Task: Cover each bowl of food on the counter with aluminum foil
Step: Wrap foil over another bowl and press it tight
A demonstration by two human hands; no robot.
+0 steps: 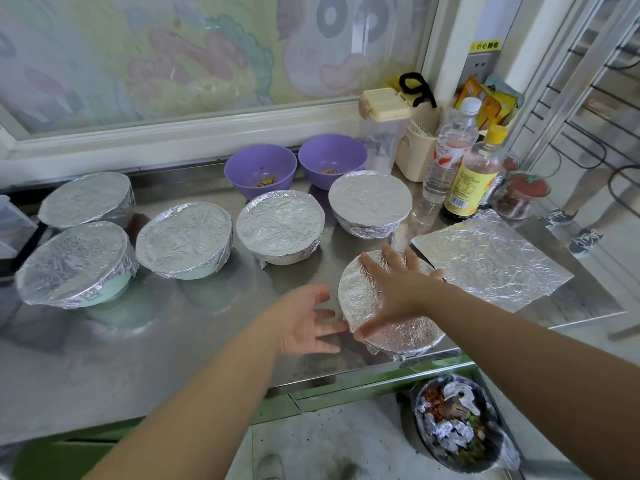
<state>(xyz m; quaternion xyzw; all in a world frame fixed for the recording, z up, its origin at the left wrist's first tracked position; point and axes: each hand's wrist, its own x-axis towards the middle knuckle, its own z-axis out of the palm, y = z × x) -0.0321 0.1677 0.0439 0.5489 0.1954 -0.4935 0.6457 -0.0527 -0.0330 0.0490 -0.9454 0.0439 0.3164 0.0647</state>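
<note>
The right hand [398, 284] lies spread, palm down, on the foil-topped bowl [408, 336], probably to smooth the foil against the rim. The left hand [308, 322], fingers loosely apart, sits at the bowl's left edge as if to steady it. Just right of the right hand a spare sheet [491, 258] lies on the tabletop [173, 341]. Beyond and leftward stand five wrapped bowls [183, 237], their contents hidden, and behind them two purple bowls [259, 168] sit uncovered, with a few bits of food in each.

Foil [370, 199] hides what the wrapped bowls [183, 233] hold. The right hand [394, 287] covers much of the top of the nearest bowl [401, 337]. A clear container [10, 226] is cut off at the left edge; the yellow bottle label [464, 188] is unreadable.
</note>
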